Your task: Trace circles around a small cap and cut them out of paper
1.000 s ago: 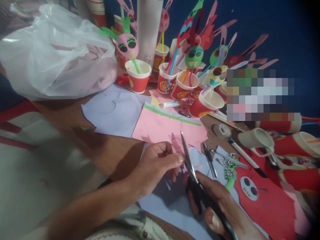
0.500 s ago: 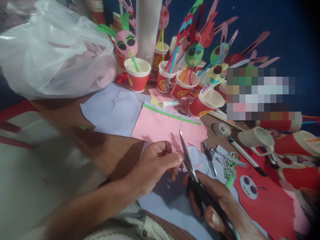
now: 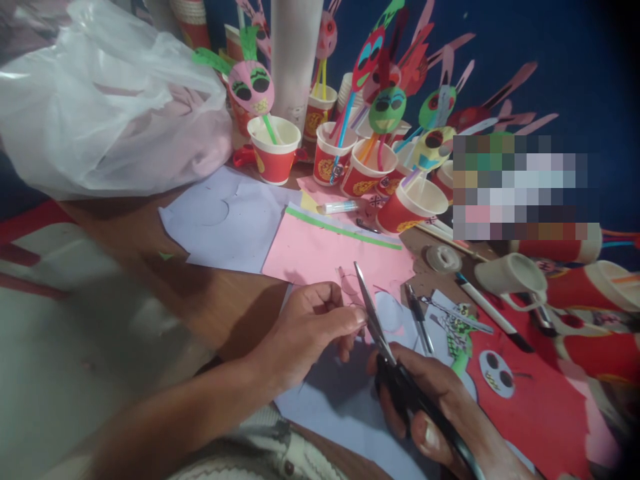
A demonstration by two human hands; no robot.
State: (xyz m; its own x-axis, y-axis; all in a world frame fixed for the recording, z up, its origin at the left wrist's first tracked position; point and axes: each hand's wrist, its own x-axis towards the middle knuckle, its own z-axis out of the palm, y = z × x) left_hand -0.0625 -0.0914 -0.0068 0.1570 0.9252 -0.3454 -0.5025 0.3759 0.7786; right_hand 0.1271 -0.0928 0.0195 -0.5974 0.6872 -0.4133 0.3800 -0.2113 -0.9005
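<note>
My left hand [image 3: 315,327] pinches a small pink paper piece [image 3: 351,283] with circles drawn on it; part of the piece is hidden behind my thumb. In my right hand [image 3: 445,387] is a pair of black-handled scissors [image 3: 376,315], its blades pointing up and away beside my left thumb. The blades look nearly closed against the edge of the paper. Under both hands lies a bluish-lilac sheet [image 3: 340,413]. A larger pink sheet [image 3: 320,247] with a green strip along its far edge lies just beyond them.
Red-and-white paper cups [image 3: 277,160] holding straws with paper faces stand at the back. A white plastic bag [image 3: 115,113] fills the far left. On the right are a pen [image 3: 420,319], a marker [image 3: 495,313], a tape roll [image 3: 444,259], a white mug [image 3: 515,277] and red paper [image 3: 545,413].
The scissors' blade tip has shifted slightly left, closer to the drawn circle. Both hands otherwise stay nearly in place.
</note>
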